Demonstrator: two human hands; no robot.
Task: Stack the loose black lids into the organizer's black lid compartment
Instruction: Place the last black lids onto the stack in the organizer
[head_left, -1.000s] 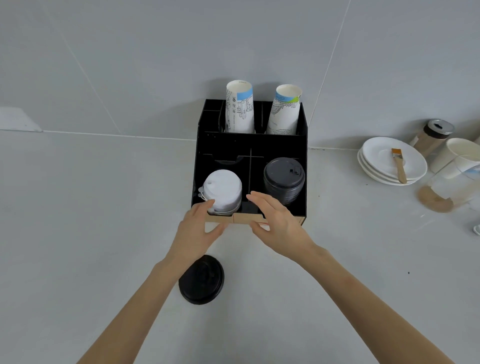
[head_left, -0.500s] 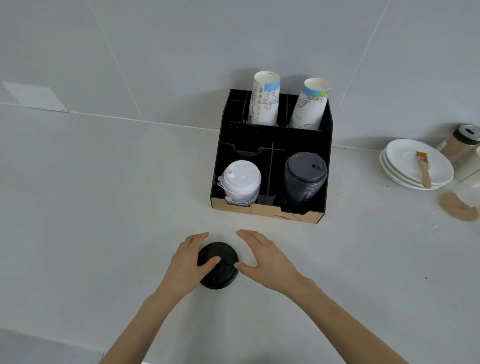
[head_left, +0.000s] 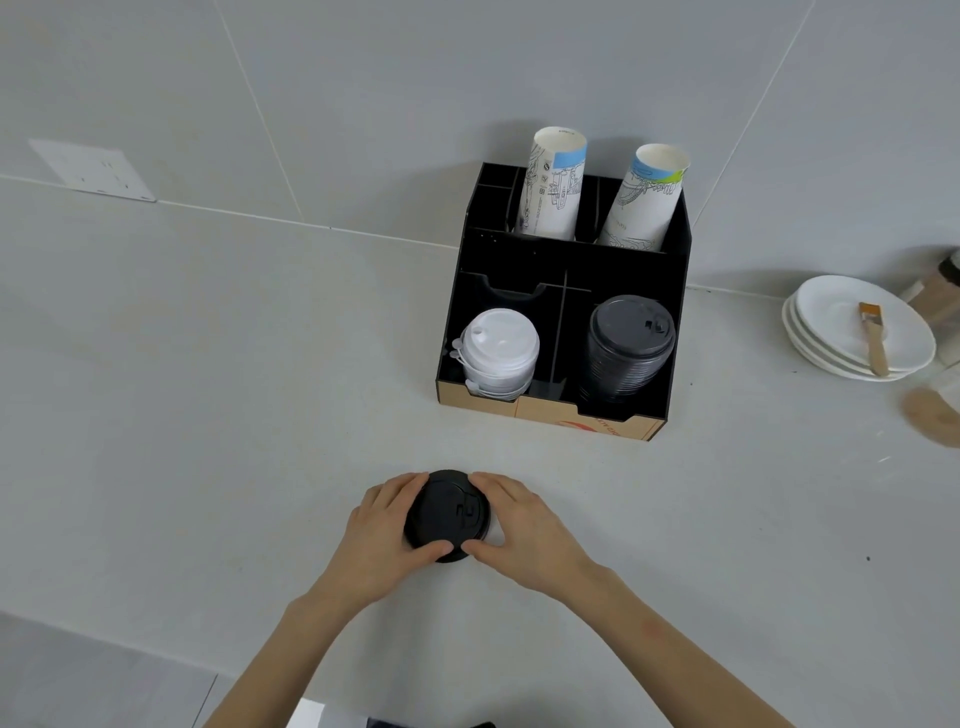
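Observation:
A loose black lid (head_left: 448, 514) lies on the white counter in front of me. My left hand (head_left: 383, 535) grips its left rim and my right hand (head_left: 524, 530) grips its right rim, thumbs at the near edge. Beyond them stands the black organizer (head_left: 675, 322). Its front right compartment holds a tall stack of black lids (head_left: 628, 343). In the front left compartment is a shorter stack of white lids (head_left: 498, 353).
Two stacks of paper cups (head_left: 556, 182) stand in the organizer's back row. At the right, white plates (head_left: 831, 312) carry a small brush (head_left: 872, 338). A brown-lidded jar (head_left: 940, 291) is at the frame's right edge. The counter's front edge runs low at the left.
Both hands drew back from the organizer's front edge to the loose black lid and closed on its rim from either side.

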